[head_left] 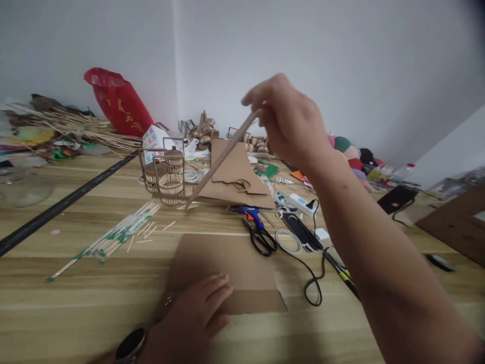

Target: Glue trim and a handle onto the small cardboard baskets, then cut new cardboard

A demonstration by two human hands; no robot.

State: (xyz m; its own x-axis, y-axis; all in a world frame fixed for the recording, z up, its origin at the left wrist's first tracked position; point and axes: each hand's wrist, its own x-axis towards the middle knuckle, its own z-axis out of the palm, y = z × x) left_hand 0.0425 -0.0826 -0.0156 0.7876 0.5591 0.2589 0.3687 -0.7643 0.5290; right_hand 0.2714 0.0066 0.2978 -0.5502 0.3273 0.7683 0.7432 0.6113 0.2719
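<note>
My right hand (pixel 290 119) is raised above the table and pinches one end of a thin piece of cardboard (pixel 222 161), which I see nearly edge-on and slanting down to the left. Under my left hand (pixel 199 308), whose fingers are stretched out, lies a flat brown cardboard sheet (pixel 223 258) with a fold line near its front edge. Black-handled scissors (pixel 261 238) rest at the sheet's far right corner. Just behind them is a blue glue gun (pixel 250 211).
Thin wooden sticks in green-marked wrappers (pixel 121 233) lie left of the sheet. Small woven baskets in a frame (pixel 166 177) stand behind them. More cut cardboard (pixel 231 167), a white power strip (pixel 303 203), a black cable (pixel 312 283) and a red bag (pixel 119 103) are farther off.
</note>
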